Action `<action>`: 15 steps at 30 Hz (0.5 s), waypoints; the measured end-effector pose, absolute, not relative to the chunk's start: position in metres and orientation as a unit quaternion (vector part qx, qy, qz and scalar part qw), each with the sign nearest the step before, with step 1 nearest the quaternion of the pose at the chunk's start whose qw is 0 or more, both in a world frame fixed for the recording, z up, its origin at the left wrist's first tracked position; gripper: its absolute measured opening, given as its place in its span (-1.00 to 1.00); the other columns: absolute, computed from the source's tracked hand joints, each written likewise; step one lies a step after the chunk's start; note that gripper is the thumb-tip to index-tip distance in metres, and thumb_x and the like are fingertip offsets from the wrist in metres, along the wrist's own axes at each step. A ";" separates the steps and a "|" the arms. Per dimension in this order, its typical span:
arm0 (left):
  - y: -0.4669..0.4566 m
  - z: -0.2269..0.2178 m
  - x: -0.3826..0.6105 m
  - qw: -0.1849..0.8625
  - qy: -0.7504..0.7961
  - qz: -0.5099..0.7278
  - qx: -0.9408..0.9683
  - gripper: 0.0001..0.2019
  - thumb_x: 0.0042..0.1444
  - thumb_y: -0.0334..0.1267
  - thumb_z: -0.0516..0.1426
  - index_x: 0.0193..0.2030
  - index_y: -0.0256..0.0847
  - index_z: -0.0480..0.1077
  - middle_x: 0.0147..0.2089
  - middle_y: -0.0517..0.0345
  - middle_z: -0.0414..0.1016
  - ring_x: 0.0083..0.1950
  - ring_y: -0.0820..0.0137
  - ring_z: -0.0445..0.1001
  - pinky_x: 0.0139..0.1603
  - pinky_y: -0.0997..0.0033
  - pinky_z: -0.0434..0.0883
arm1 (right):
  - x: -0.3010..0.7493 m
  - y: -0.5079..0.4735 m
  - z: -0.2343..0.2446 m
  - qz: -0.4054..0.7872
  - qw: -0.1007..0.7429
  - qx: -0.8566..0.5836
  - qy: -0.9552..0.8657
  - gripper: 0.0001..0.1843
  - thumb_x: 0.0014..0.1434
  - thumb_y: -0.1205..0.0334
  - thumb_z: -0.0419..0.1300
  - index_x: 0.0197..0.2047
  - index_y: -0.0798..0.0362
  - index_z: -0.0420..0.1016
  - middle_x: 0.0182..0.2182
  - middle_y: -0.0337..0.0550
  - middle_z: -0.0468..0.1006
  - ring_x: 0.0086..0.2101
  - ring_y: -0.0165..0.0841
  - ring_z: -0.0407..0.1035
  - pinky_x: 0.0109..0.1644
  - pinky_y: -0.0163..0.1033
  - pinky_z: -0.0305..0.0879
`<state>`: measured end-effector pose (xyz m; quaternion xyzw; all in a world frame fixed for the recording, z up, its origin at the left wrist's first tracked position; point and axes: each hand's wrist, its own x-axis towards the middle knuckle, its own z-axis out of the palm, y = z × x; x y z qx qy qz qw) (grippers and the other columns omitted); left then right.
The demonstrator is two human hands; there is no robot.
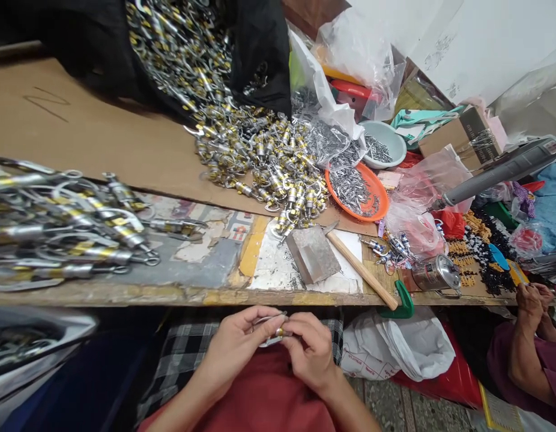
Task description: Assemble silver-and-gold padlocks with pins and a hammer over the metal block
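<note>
In front of my lap, just below the bench edge, both my hands hold one small metal hook piece with a yellow band (280,332). The fingers of my left hand (248,336) are closed on its left and upper side. On its right end, the fingertips of my right hand (311,345) pinch it. My fingers cover much of the piece. Beyond my hands on the bench lie a steel block (313,255) and a hammer (363,270) with a wooden handle. A heap of similar metal hook pieces (260,150) spills from a black bag (262,54).
More hook pieces (80,222) lie at the left. An orange plate (383,195) and a pale bowl (398,144) hold small metal parts. A grey electric tool (503,171), a metal mug (435,273) and a green clamp (404,300) stand rightward. A co-worker's hands (532,300) are far right.
</note>
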<state>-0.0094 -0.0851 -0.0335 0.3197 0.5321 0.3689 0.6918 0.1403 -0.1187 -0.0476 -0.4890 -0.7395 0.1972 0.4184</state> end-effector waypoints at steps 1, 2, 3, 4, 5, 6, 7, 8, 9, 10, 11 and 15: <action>-0.086 -0.029 -0.009 0.696 0.523 0.373 0.320 -0.77 -0.27 -0.12 0.32 -0.50 -0.25 0.54 -0.50 0.14 0.56 -0.45 0.36 0.46 -0.40 0.44 0.41 | 0.143 -0.116 -0.040 0.179 0.400 -0.476 -0.762 -0.83 0.17 0.36 0.08 -0.21 0.06 0.48 -0.36 -0.11 0.54 -0.36 -0.39 0.44 -0.30 -0.33 0.42; -0.086 -0.025 -0.008 0.701 0.515 0.378 0.316 -0.76 -0.25 -0.12 0.31 -0.48 -0.25 0.55 -0.50 0.13 0.55 -0.46 0.37 0.44 -0.42 0.45 0.40 | 0.147 -0.113 -0.032 0.157 0.380 -0.462 -0.786 -0.82 0.18 0.37 0.08 -0.19 0.04 0.48 -0.34 -0.12 0.55 -0.35 -0.40 0.44 -0.29 -0.33 0.42; -0.087 -0.022 -0.007 0.705 0.510 0.384 0.309 -0.75 -0.24 -0.11 0.31 -0.47 -0.26 0.55 -0.50 0.13 0.55 -0.48 0.38 0.43 -0.44 0.45 0.39 | 0.151 -0.110 -0.025 0.133 0.364 -0.448 -0.806 -0.79 0.18 0.39 0.06 -0.17 0.03 0.47 -0.32 -0.12 0.56 -0.35 -0.40 0.45 -0.29 -0.33 0.41; -0.087 -0.019 -0.005 0.708 0.506 0.391 0.299 -0.74 -0.24 -0.11 0.31 -0.46 -0.27 0.55 -0.50 0.12 0.55 -0.48 0.38 0.44 -0.44 0.44 0.40 | 0.155 -0.107 -0.019 0.110 0.353 -0.435 -0.821 -0.76 0.18 0.42 0.05 -0.15 0.02 0.47 -0.30 -0.12 0.57 -0.34 -0.40 0.45 -0.29 -0.32 0.41; -0.087 -0.017 -0.004 0.710 0.504 0.397 0.290 -0.74 -0.23 -0.11 0.31 -0.45 -0.27 0.55 -0.49 0.10 0.56 -0.46 0.35 0.45 -0.42 0.43 0.41 | 0.159 -0.104 -0.014 0.089 0.349 -0.422 -0.832 -0.73 0.18 0.44 0.02 -0.14 0.01 0.46 -0.27 -0.12 0.58 -0.33 -0.40 0.46 -0.29 -0.32 0.40; -0.087 -0.016 -0.003 0.711 0.501 0.402 0.287 -0.74 -0.23 -0.11 0.31 -0.44 -0.27 0.56 -0.48 0.08 0.57 -0.42 0.32 0.47 -0.39 0.40 0.43 | 0.162 -0.101 -0.011 0.071 0.349 -0.410 -0.840 -0.70 0.18 0.45 0.00 -0.12 0.00 0.45 -0.25 -0.11 0.58 -0.32 -0.40 0.46 -0.30 -0.31 0.39; -0.086 -0.015 -0.003 0.711 0.497 0.403 0.292 -0.74 -0.23 -0.11 0.31 -0.44 -0.27 0.56 -0.46 0.07 0.59 -0.39 0.29 0.50 -0.35 0.38 0.45 | 0.166 -0.099 -0.010 0.055 0.349 -0.396 -0.847 -0.69 0.19 0.45 -0.01 -0.09 0.00 0.44 -0.24 -0.10 0.58 -0.31 -0.40 0.46 -0.31 -0.30 0.39; -0.084 -0.015 -0.004 0.709 0.494 0.400 0.307 -0.74 -0.22 -0.10 0.30 -0.43 -0.25 0.57 -0.44 0.06 0.60 -0.36 0.26 0.51 -0.31 0.35 0.46 | 0.168 -0.098 -0.009 0.042 0.347 -0.384 -0.855 -0.69 0.20 0.43 -0.02 -0.07 0.01 0.43 -0.22 -0.08 0.57 -0.30 -0.38 0.46 -0.31 -0.29 0.39; -0.083 -0.014 -0.004 0.700 0.495 0.396 0.329 -0.76 -0.21 -0.10 0.30 -0.43 -0.23 0.58 -0.42 0.06 0.61 -0.34 0.23 0.53 -0.29 0.34 0.47 | 0.171 -0.096 -0.009 0.032 0.343 -0.373 -0.861 -0.70 0.21 0.41 -0.02 -0.06 0.01 0.42 -0.21 -0.07 0.57 -0.30 -0.37 0.46 -0.31 -0.28 0.39; -0.081 -0.014 -0.006 0.684 0.501 0.393 0.354 -0.77 -0.21 -0.10 0.29 -0.43 -0.20 0.59 -0.42 0.06 0.62 -0.34 0.22 0.54 -0.29 0.34 0.48 | 0.173 -0.096 -0.010 0.022 0.340 -0.366 -0.866 -0.70 0.22 0.39 -0.02 -0.04 0.01 0.41 -0.20 -0.06 0.57 -0.31 -0.37 0.46 -0.32 -0.27 0.39; -0.079 -0.013 -0.007 0.663 0.511 0.393 0.380 -0.79 -0.22 -0.11 0.30 -0.45 -0.17 0.59 -0.41 0.07 0.63 -0.35 0.21 0.54 -0.29 0.34 0.49 | 0.174 -0.095 -0.010 0.014 0.339 -0.360 -0.869 -0.70 0.23 0.38 -0.03 -0.03 0.01 0.40 -0.19 -0.05 0.57 -0.31 -0.36 0.46 -0.32 -0.26 0.39; -0.074 -0.006 -0.010 0.571 0.538 0.411 0.465 -0.88 -0.22 -0.13 0.28 -0.53 -0.08 0.59 -0.43 0.12 0.64 -0.38 0.21 0.56 -0.31 0.36 0.51 | 0.176 -0.094 -0.003 -0.009 0.340 -0.340 -0.877 -0.73 0.22 0.41 0.00 -0.06 0.07 0.41 -0.19 -0.02 0.56 -0.30 -0.34 0.46 -0.33 -0.26 0.40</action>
